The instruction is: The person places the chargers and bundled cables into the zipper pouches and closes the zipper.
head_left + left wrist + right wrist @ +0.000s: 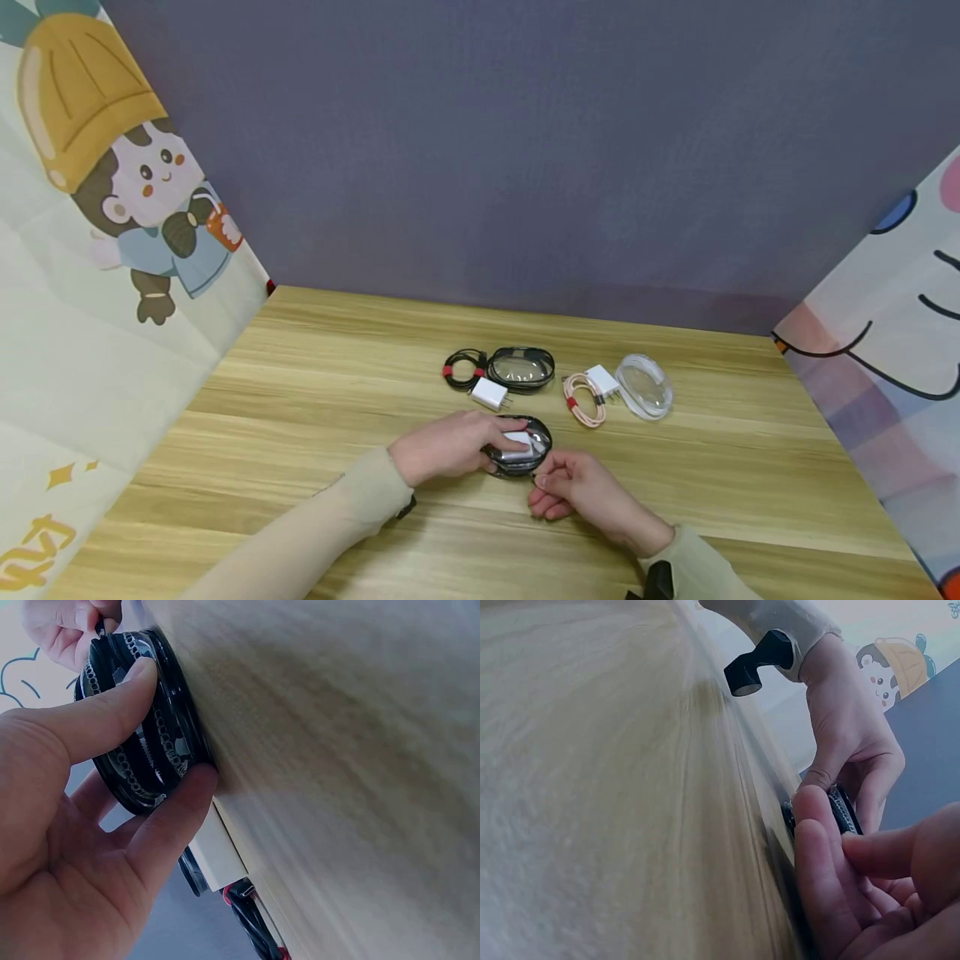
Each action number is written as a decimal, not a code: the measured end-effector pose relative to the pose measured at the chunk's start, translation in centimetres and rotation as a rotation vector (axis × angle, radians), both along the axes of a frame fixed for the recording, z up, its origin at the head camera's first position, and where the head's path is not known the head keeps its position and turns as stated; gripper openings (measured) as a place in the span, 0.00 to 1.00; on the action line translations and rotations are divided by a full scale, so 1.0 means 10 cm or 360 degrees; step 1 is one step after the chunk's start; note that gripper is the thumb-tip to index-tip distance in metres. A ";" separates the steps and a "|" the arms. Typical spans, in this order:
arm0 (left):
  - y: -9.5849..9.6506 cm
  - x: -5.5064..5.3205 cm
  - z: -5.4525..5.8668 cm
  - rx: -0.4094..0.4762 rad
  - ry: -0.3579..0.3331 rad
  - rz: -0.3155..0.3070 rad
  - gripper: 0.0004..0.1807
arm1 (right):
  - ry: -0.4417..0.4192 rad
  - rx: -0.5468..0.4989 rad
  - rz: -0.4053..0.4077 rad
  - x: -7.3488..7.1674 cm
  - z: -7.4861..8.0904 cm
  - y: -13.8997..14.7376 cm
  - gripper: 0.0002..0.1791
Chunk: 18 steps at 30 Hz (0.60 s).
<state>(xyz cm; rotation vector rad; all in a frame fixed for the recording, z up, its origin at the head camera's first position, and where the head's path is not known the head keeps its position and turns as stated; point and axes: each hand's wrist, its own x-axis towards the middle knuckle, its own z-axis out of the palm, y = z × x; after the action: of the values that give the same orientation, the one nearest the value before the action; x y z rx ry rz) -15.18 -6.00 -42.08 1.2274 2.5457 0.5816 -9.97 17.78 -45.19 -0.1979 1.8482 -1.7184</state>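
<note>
My left hand [457,446] grips a small round zip pouch [543,435] with black edging and clear sides. Through the clear side a white charger plug [516,455] shows inside it. In the left wrist view the pouch [169,697] stands on edge, its zipper running between my thumb and fingers. My right hand [581,492] pinches the zipper pull [100,628] at the pouch's near right end. Fingers hide most of the pouch in the right wrist view.
Beyond the hands lie a coiled black cable [452,382], a white plug [489,393] and another black-edged pouch [521,367]. To their right are a pink cable [577,412], a second white plug [602,380] and a white-edged pouch [645,387]. A dark panel [480,167] rises behind the table.
</note>
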 end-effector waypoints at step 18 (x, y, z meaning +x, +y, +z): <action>-0.03 0.07 0.00 -0.0174 0.0402 -0.0060 0.36 | 0.0042 -0.0005 -0.0015 -0.15 -0.04 0.17 0.07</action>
<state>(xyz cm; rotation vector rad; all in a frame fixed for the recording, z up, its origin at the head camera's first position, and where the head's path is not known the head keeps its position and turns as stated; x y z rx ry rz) -14.52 -6.32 -42.06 1.3840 2.7082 0.2898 -11.49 19.44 -45.62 -0.2150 1.8682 -1.7331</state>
